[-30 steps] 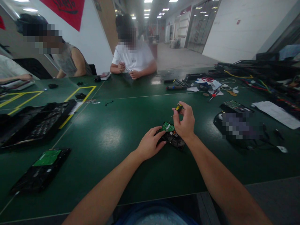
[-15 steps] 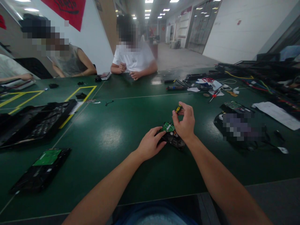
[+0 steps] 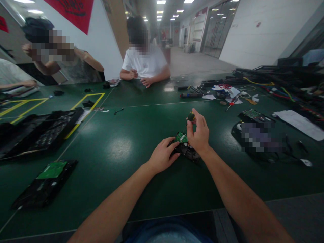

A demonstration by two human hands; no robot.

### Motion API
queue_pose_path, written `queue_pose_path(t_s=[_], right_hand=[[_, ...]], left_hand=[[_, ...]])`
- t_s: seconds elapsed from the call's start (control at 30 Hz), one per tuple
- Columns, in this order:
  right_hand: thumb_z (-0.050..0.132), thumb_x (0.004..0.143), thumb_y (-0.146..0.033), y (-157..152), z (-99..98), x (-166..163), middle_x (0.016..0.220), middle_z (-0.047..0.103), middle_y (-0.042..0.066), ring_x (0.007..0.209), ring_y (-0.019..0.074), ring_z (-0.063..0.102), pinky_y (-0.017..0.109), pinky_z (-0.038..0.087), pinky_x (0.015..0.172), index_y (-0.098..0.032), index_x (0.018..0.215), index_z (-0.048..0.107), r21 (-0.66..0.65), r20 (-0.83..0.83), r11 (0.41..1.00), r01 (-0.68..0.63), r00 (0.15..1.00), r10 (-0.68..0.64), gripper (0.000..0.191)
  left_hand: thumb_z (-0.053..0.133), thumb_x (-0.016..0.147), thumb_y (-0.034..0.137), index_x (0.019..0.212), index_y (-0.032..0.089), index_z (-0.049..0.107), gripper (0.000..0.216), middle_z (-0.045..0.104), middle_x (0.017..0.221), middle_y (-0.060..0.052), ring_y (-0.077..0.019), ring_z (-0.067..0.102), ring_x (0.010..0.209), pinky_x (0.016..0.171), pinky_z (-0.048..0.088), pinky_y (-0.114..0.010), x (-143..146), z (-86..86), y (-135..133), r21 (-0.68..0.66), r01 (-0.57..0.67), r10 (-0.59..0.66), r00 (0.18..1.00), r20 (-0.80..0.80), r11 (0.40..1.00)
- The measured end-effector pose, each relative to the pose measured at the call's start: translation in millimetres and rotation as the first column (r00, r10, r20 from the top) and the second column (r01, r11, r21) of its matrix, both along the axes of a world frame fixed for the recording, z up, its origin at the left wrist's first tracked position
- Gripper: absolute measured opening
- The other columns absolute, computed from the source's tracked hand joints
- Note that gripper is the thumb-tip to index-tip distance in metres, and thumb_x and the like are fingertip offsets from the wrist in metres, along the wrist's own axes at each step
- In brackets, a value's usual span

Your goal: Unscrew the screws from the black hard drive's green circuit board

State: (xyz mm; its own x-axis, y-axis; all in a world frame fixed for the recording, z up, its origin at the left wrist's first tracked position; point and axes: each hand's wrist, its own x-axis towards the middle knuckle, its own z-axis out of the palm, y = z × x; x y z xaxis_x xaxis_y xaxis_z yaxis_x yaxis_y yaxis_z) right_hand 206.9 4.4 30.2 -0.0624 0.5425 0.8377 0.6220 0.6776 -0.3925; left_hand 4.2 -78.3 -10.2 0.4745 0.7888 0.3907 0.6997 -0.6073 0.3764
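A black device housing (image 3: 190, 153) lies on the green table, with a small green circuit board (image 3: 181, 137) set in its far left part. My left hand (image 3: 164, 153) grips the left side of this housing, thumb at the near edge and fingers by the board. In my right hand (image 3: 199, 133) is a short screwdriver (image 3: 190, 116) with a dark and yellow handle, pinched between thumb and fingers. Its thin shaft points down at the board; whether the tip touches a screw is too small to tell. The right hand covers part of the housing's right side.
Another black unit with a green board (image 3: 52, 169) lies at the near left, below a large black casing (image 3: 40, 131). To the right are a black device (image 3: 236, 131), a white sheet (image 3: 301, 124) and a red screwdriver (image 3: 231, 104). Two people sit across the table.
My right hand has turned the screwdriver and shifted it slightly left. My left hand stays on the housing. The person at the far left has raised their arms.
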Motion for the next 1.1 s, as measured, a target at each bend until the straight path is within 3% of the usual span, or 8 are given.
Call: queue_pose_path(t_s=[0.2,0.33,0.53,0.8,1.0,1.1], right_hand=[[0.067,0.099,-0.036,-0.5,3.2,1.0,0.124,0.062,0.012,0.105,0.0259,0.066,0.043,0.064,0.082,-0.026,0.142,0.055,0.039,-0.03,0.999,0.035,0.999,-0.034,0.046],[0.064,0.101,-0.035,-0.2,3.4,1.6,0.121,0.062,0.012,0.105,0.026,0.065,0.045,0.063,0.085,-0.027,0.142,0.056,0.044,-0.021,0.998,0.045,0.999,-0.044,0.042],[0.053,0.106,-0.032,1.3,-0.7,0.8,0.132,0.064,0.013,0.107,0.0259,0.068,0.046,0.063,0.089,-0.027,0.15,0.048,0.017,-0.02,1.0,0.027,0.999,-0.026,0.045],[0.069,0.097,-0.039,-0.1,2.6,1.8,0.121,0.064,0.011,0.101,0.0257,0.065,0.045,0.063,0.083,-0.026,0.135,0.054,0.047,-0.046,0.996,0.078,0.996,-0.076,0.042],[0.052,0.106,-0.034,2.8,-3.3,1.4,0.133,0.064,0.014,0.109,0.0268,0.068,0.047,0.062,0.091,-0.026,0.152,0.044,-0.019,-0.045,0.999,0.045,0.998,-0.046,0.047],[0.053,0.106,-0.033,2.7,-3.7,1.0,0.134,0.063,0.013,0.11,0.0265,0.067,0.047,0.062,0.092,-0.027,0.151,0.046,0.0,-0.037,1.0,0.03,0.999,-0.03,0.046]], left_hand=[[0.065,0.102,0.037,0.146,0.017,0.058,0.049,0.054,0.151,-0.02,-0.0361,0.054,0.141,0.115,0.052,-0.057,-0.2,-1.0,0.3,0.002,0.003,-0.003,1.0,-0.001,1.0],[0.064,0.102,0.037,0.147,0.018,0.058,0.049,0.054,0.151,-0.019,-0.0358,0.053,0.141,0.115,0.052,-0.056,-0.4,-0.2,-0.1,-0.003,0.002,-0.002,1.0,0.001,1.0],[0.065,0.101,0.036,0.146,0.016,0.058,0.05,0.054,0.151,-0.02,-0.0359,0.054,0.14,0.115,0.052,-0.056,-0.1,-0.4,0.4,-0.002,0.005,-0.005,1.0,-0.001,1.0],[0.065,0.101,0.035,0.147,0.019,0.057,0.049,0.054,0.151,-0.02,-0.0359,0.054,0.141,0.114,0.052,-0.057,-0.1,-2.0,0.6,0.006,0.006,-0.006,1.0,0.008,1.0],[0.066,0.1,0.036,0.147,0.019,0.057,0.05,0.054,0.152,-0.02,-0.0362,0.053,0.141,0.114,0.052,-0.057,-0.3,-2.7,0.8,-0.004,0.002,-0.002,1.0,0.009,1.0],[0.065,0.101,0.036,0.147,0.018,0.058,0.05,0.053,0.152,-0.02,-0.036,0.053,0.142,0.115,0.052,-0.056,-0.6,-3.1,1.0,-0.007,-0.001,0.001,1.0,0.005,1.0]])
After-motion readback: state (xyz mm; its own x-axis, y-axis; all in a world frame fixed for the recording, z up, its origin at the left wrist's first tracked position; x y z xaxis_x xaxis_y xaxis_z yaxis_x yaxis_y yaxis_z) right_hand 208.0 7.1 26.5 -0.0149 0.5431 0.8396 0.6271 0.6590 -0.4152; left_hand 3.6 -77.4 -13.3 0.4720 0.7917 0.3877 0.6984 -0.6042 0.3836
